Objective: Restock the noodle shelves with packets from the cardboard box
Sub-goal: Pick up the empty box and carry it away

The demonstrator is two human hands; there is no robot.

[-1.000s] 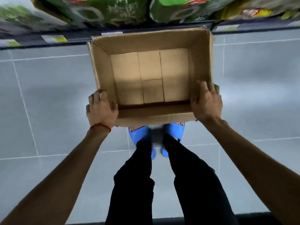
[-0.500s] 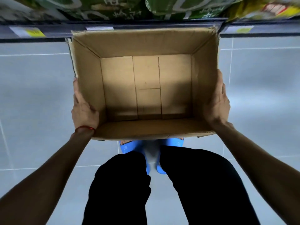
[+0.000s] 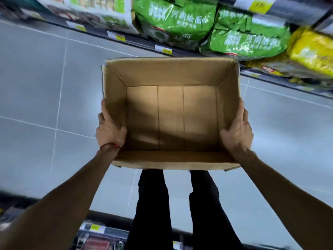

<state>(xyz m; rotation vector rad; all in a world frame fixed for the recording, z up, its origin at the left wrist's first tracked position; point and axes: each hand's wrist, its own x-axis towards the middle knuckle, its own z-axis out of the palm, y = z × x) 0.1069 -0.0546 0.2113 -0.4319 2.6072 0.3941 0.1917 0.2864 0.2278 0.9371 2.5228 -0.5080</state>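
Holding an open-topped brown cardboard box (image 3: 169, 73) up over the grey tiled floor (image 3: 36, 87), just ahead of the black trousers (image 3: 153, 204); gripping its left wall near the near-left corner with the left hand (image 3: 110, 130), thumb hooked over the rim to the inside, fingers flat along the outside, a red thread wristband (image 3: 110, 146) just below; gripping its right wall near the near-right corner with the right hand (image 3: 237, 130) in the same way, thumb inside, fingers stretched up the outer face.

Looking straight down into the box: only bare bottom flaps, no packet anywhere inside.

Beyond its far rim, above the dark shelf edge with yellow price labels (image 3: 117, 37): glossy green noodle packets (image 3: 176, 20) lying stacked, a white-and-green packet (image 3: 100, 11) to their left, crinkled yellow packets (image 3: 313, 49) towards the right end; fairly full as far as visible, though blurred and cut off by the frame.

Judging by that: unloading finished, restocking done or close to it; probably left only to carry the empty box away, perhaps to straighten packet fronts; impossible to rule out gaps on shelf parts out of sight.
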